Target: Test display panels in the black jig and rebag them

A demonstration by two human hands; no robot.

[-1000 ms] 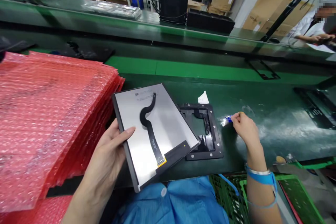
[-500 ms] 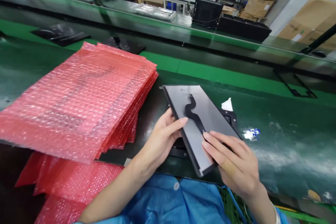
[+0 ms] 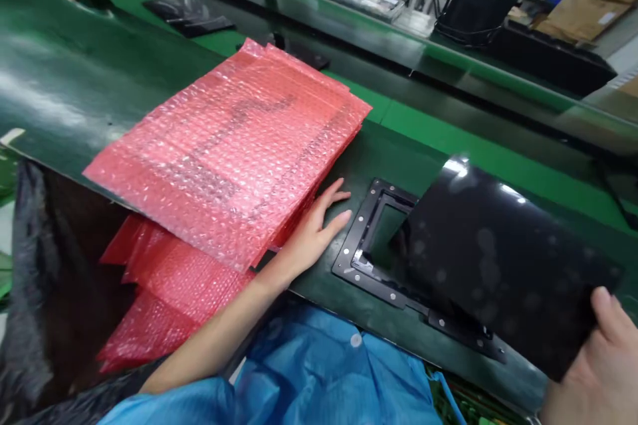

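My right hand [image 3: 605, 339] grips the lower right corner of a dark glossy panel [image 3: 503, 259], its thumb on the black face. The panel is tilted over the right part of a black frame [image 3: 349, 252] with a rectangular opening, which lies on the green bench. My left hand [image 3: 319, 226] is open, fingers spread, between the frame and a stack of red bubble-wrap bags [image 3: 234, 146], and holds nothing. The fingers of my right hand behind the panel are hidden.
More red bubble bags [image 3: 184, 285] hang below the bench edge at left, near a black plastic bag [image 3: 34, 279]. A rail runs behind the green bench [image 3: 64, 66]. Beyond it stand a black monitor [image 3: 473, 10] and cardboard boxes [image 3: 583, 10].
My left hand has let go of the panel. My right hand has carried it to the right and turned it from its grey side to its black face. The view has shifted left.
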